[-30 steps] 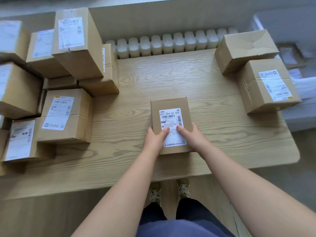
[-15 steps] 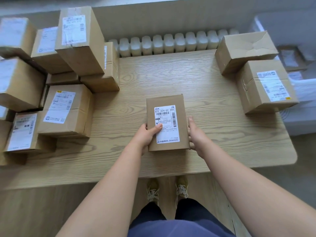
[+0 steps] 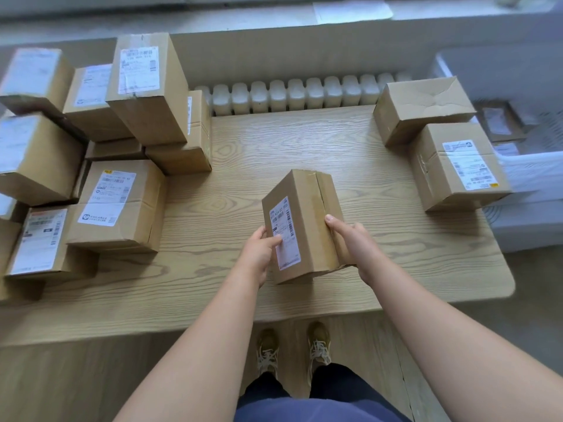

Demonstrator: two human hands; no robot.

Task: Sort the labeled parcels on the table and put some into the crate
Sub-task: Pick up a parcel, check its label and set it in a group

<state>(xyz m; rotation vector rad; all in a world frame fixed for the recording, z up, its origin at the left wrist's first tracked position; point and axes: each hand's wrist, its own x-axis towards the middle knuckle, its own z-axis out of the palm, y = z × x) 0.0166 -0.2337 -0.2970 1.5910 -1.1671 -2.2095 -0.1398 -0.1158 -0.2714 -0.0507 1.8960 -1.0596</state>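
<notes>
A small brown parcel (image 3: 307, 214) with a white barcode label is lifted off the wooden table (image 3: 304, 147) and tilted, its label side turned to the left. My left hand (image 3: 259, 254) grips its left side, thumb on the label. My right hand (image 3: 350, 242) holds its right side from beneath, thumb on top. Several labeled parcels (image 3: 118, 205) are stacked at the table's left. Two more parcels (image 3: 457, 166) stand at the right edge. A white crate (image 3: 533, 166) with parcels inside sits off the table to the right, blurred.
A white radiator (image 3: 298, 94) runs behind the table's far edge. The tallest parcel (image 3: 146, 86) stands upright in the left stack. My feet (image 3: 292, 345) show below the table's near edge.
The small parcel lay flat on the table under both hands; now both hands have lifted it and tipped it onto its edge, label turned left. The view has shifted slightly.
</notes>
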